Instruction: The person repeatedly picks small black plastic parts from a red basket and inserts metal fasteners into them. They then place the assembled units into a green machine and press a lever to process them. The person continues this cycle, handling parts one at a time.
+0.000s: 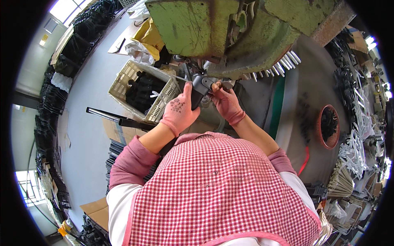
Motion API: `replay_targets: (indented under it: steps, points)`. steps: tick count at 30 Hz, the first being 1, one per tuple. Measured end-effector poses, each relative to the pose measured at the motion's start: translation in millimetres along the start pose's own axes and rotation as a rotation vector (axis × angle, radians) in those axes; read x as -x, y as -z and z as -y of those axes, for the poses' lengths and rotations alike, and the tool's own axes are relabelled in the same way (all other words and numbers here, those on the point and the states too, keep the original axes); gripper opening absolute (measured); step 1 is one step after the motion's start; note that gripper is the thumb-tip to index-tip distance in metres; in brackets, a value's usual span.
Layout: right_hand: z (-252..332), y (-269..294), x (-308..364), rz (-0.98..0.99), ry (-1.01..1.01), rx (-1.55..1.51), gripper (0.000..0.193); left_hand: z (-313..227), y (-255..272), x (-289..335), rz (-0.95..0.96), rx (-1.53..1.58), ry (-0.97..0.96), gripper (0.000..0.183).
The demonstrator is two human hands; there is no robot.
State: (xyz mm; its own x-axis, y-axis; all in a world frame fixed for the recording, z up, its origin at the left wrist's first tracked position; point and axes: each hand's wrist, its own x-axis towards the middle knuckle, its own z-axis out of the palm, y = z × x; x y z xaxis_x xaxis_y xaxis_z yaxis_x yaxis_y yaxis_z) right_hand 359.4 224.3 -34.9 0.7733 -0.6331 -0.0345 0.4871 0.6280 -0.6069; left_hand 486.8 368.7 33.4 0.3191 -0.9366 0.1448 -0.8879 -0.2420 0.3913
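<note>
My left hand (179, 110), in a pink glove with dark smudges, is wrapped round a dark grey jointed fitting (201, 86). Its index finger lies extended along the fitting's left side. On the other side, my right hand (228, 105), gloved in pink with bare fingertips, pinches at the fitting's right end. What lies between those fingertips is too small to make out. Just beyond both hands stands a worn green machine (193, 28), and the fitting is close under its lower edge.
A cream plastic crate (123, 96) of black parts stands to the left, near a black tube (133, 124) with a shiny end. Several silver rods (283, 65) stick out right of the machine. Farther right sits a red basket (319, 127) of dark parts.
</note>
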Motion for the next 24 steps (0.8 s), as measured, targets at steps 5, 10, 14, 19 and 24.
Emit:
replay_targets:
  steps: [5,10,14,19,24]
  points:
    - [0.3,-3.4,-1.6,-0.082,-0.062,-0.016,0.014,2.6,12.2,-11.9,0.187,0.010,0.056,0.088]
    - [0.3,-11.1,-8.0,-0.283,-0.064,0.191,0.020,19.7,13.5,-24.1,0.387,0.280,0.216,0.090]
    - [-8.6,-16.0,-4.9,-0.460,-0.009,0.166,0.016,36.0,0.1,-29.8,0.495,0.327,0.173,0.089]
    - [-12.4,-5.5,0.4,-0.299,0.048,0.226,0.017,46.9,-5.1,-36.2,0.518,0.256,0.148,0.092]
    - [-12.6,7.9,-0.2,-0.290,0.001,0.192,0.018,42.4,-3.9,-31.3,0.469,0.286,0.138,0.083]
